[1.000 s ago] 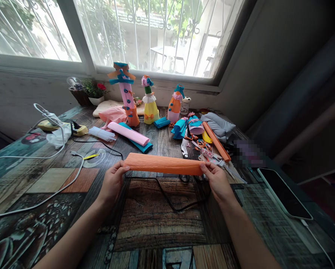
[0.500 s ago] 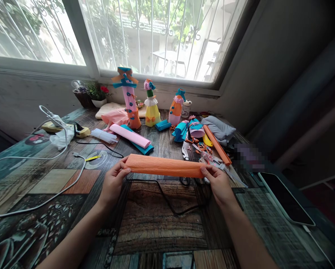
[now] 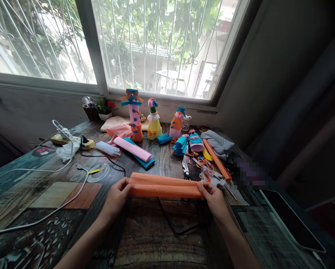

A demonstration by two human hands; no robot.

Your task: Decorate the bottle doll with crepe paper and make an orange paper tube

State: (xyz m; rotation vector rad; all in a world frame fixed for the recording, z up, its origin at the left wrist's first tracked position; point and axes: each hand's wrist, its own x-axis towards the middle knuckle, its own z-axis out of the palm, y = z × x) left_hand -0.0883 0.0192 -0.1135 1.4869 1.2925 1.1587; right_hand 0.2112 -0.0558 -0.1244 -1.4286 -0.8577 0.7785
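Both hands pinch one long roll of orange crepe paper [image 3: 164, 185] by its ends: the left hand [image 3: 115, 198] closes thumb and fingers on the left end, the right hand [image 3: 214, 198] does the same on the right end. The roll lies level across the lower middle of the frame, above the patterned wood-print table [image 3: 58, 188]. A black cable [image 3: 170, 222] loops on the table under it. Just above it in the frame lie a pink crepe paper roll [image 3: 134, 148] on a teal one, and to the right a thin orange paper tube [image 3: 216, 159] among paper scraps. Three paper-dressed bottle figures [image 3: 153, 119] stand below the barred window [image 3: 156, 45]. A dark phone [image 3: 292, 220] lies at lower right.
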